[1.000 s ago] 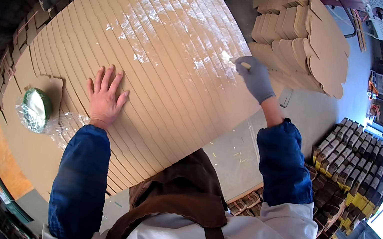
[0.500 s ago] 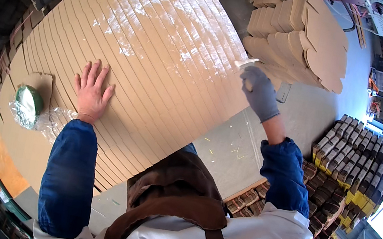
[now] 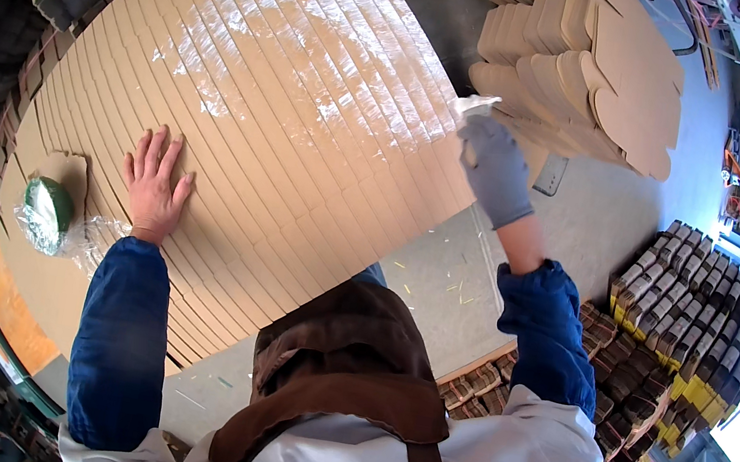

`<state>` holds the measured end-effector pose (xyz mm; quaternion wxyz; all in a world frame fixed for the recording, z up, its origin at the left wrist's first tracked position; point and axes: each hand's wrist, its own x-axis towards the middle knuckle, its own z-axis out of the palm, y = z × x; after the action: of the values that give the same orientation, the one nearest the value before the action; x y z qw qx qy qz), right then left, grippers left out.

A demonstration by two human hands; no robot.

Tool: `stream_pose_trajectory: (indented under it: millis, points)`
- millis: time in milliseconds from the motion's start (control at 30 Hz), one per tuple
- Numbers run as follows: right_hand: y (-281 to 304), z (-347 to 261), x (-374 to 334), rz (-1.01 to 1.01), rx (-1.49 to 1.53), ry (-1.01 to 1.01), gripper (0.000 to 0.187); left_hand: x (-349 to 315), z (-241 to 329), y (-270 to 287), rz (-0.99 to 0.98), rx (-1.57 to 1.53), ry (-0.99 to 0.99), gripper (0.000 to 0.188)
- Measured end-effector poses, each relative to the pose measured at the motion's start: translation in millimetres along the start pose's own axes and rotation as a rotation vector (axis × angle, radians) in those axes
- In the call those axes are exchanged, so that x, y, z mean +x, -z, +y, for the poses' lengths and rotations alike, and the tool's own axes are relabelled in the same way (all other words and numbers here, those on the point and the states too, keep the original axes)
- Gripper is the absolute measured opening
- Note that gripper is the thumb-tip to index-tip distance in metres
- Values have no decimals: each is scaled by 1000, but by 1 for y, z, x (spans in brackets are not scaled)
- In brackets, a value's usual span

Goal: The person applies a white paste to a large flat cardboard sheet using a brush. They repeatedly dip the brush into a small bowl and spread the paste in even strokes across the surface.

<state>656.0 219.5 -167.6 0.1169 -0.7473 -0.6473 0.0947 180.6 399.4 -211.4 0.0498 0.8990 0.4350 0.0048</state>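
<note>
A wide fan of overlapping brown cardboard sheets (image 3: 238, 199) lies before me, its edges forming long parallel steps. White, wet-looking glue (image 3: 229, 21) is smeared over the far part. My left hand (image 3: 155, 190), bare, rests flat on the sheets with its fingers spread. In a grey glove, my right hand (image 3: 496, 169) is closed around a brush (image 3: 476, 105) at the fan's right edge; its head is whitish and most of its handle is hidden. Left of my left hand sits a green bowl (image 3: 52, 202) with white contents, with crumpled clear plastic film (image 3: 89, 241) beside it.
Stacked die-cut cardboard pieces (image 3: 602, 74) stand at the far right. Bundled dark and yellow-edged cardboard (image 3: 694, 315) is piled at the right, above the floor (image 3: 443, 263) with its small scraps. An orange-brown board (image 3: 11, 298) shows at the lower left.
My right hand and the brush have shifted slightly left and away from me. In the picture, my left hand and the cardboard fan sit a little further left; the hand stays flat.
</note>
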Motion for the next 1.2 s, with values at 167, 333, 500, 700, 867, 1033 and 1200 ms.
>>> stream_pose_trajectory:
  millis: [167, 333, 500, 700, 867, 1033, 1200]
  points:
    - [-21, 11, 0, -61, -90, -83, 19, -5, -1, -3, -15, 25, 14, 60]
    - [11, -58, 45, 115, 1371, -435, 22, -8, -1, 0, -14, 14, 30, 61]
    - [-49, -121, 63, -54, 1116, -354, 18, 2, 2, 2, -1, -11, 20, 61]
    - [-29, -38, 85, 239, 545, -290, 15, -3, 1, 4, -28, -27, 46, 61]
    - [-20, -135, 66, 109, 398, 45, 16, -7, 2, -2, -28, -69, 64, 63]
    - [-56, -95, 102, -21, 171, 107, 17, -4, -1, 9, -30, -176, 64, 59]
    - [7, -212, 173, 34, 770, 23, 14, -18, -15, 14, 44, -257, 34, 57]
